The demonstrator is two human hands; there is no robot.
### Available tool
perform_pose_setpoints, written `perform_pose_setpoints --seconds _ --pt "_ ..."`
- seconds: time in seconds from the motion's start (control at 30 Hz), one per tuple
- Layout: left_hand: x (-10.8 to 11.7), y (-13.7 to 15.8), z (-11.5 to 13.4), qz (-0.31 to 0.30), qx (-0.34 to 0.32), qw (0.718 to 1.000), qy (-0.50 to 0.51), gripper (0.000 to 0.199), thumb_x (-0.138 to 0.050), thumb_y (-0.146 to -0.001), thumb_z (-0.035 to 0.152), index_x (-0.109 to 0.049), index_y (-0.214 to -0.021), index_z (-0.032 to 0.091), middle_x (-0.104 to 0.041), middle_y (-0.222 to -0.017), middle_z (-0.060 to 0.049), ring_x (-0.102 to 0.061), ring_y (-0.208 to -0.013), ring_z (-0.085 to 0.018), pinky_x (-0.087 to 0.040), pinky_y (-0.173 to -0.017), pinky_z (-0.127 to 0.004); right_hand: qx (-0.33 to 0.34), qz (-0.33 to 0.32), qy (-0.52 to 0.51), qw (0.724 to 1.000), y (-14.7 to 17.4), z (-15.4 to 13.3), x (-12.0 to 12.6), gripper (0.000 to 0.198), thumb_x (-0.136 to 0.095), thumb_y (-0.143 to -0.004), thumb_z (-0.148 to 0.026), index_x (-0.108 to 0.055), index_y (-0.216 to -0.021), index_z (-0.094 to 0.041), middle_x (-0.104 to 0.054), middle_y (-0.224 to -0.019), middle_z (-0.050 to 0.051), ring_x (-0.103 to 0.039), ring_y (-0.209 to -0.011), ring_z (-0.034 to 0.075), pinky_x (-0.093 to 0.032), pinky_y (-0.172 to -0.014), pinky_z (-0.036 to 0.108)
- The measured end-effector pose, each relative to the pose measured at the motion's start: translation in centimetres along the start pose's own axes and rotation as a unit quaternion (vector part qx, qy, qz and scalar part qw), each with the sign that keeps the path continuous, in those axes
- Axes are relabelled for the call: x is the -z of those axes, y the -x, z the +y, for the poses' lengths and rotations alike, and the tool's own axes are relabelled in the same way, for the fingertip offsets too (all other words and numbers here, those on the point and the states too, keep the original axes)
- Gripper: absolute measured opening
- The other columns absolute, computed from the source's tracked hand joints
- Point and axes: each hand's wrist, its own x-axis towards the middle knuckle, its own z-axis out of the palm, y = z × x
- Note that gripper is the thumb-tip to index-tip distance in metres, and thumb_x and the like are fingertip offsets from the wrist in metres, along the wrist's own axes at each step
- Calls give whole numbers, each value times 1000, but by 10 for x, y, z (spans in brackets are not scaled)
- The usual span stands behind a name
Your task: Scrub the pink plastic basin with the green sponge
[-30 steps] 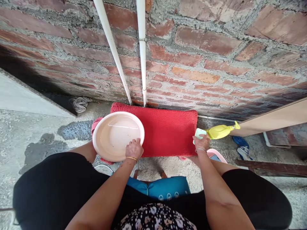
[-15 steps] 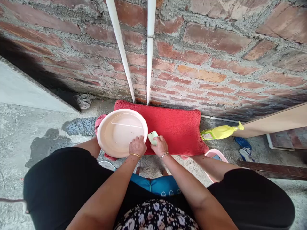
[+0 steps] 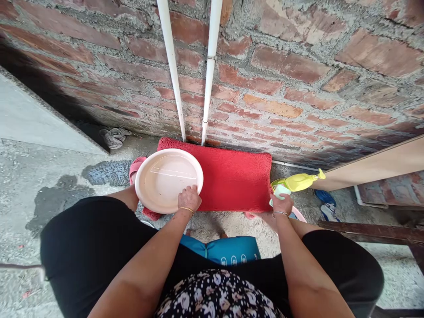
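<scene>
Pale-green block (image 3: 281, 191) sits in the grip of the right hand (image 3: 283, 205) at the right edge of the red cloth (image 3: 235, 181), apparently for rubbing, the left hand (image 3: 190, 198) holding the basin (image 3: 139, 176); a next stroke would want even pressure.

- Can read no word, brand or number with certainty.
- On the blue fabric (image 3: 215, 249): see white printing, set as a row of three upright rounded outlines, each with a character-like mark inside, too small and soft to make out.
- On the same blue fabric, towards the right end: see one more small pale mark, illegible.
- On the yellow pump bottle (image 3: 300, 181), lower end: mostly covered by the pale green bar (image 3: 281, 191) in the right hand (image 3: 282, 205); cannot make out any lettering there.
</scene>
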Motion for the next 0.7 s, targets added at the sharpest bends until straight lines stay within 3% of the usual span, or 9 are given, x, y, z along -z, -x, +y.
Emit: perform_pose_setpoints --seconds 0.07,0.13,0.27,0.37,0.47,0.57,0.7 --pt "1 1 0 1 -1 1000 5 34 -37 -80 18 -52 -110 18 -56 -103 -14 -54 -96 -25 -42 -78 -38 67 -34 -25 997 29 -22 -9 41 -70 -58 -41 -58 -91 -21 -49 -98 5 -52 -84 19 -41 -77 31" --pt "1 1 0 0 -1 1000 7 34 -36 -81 18 -52 -111 18 -56 -104 -14 -54 -96 -25 -42 -78 -38 133 -110 -34 984 73 -47 -23 40 -71 -57 -42 -58 -89 -22 -48 -96 3 -52 -79 17 -42 -74 29" --pt "0 1 0 -2 0 1000 2 35 -37 -82 21 -51 -113 18 -55 -105 -15 -53 -98 -25 -42 -79 -38 260 -271 -6 927 170 -87 -51 34 -72 -57 -44 -57 -83 -25 -46 -89 -2 -50 -70 12 -39 -65 23" --pt "-2 1 -1 4 -6 1000 -2 33 -35 -84 26 -50 -113 18 -54 -107 -14 -53 -99 -25 -42 -80 -39 304 -331 27 893 216 -102 -65 35 -70 -60 -45 -56 -85 -25 -46 -88 -2 -48 -65 10 -35 -60 22" --pt "-4 1 -2 11 -13 1000 -3 33 -35 -85 29 -50 -113 18 -53 -107 -14 -52 -100 -25 -41 -80 -39 344 -348 56 870 233 -107 -72 33 -65 -66 -46 -56 -87 -22 -47 -90 0 -49 -69 12 -35 -61 23" --pt "-7 1 -2 18 -12 1000 -5 33 -37 -84 27 -49 -114 18 -54 -106 -14 -52 -98 -25 -42 -80 -39 410 -330 84 846 230 -105 -71 32 -63 -69 -44 -57 -91 -21 -48 -96 3 -50 -80 16 -36 -66 25" --pt "-8 0 -2 29 -10 1000 -7 33 -37 -84 26 -49 -113 19 -54 -104 -13 -53 -97 -25 -41 -79 -39 417 -300 126 849 209 -88 -62 31 -64 -67 -40 -57 -92 -22 -47 -98 4 -49 -82 17 -36 -67 25"
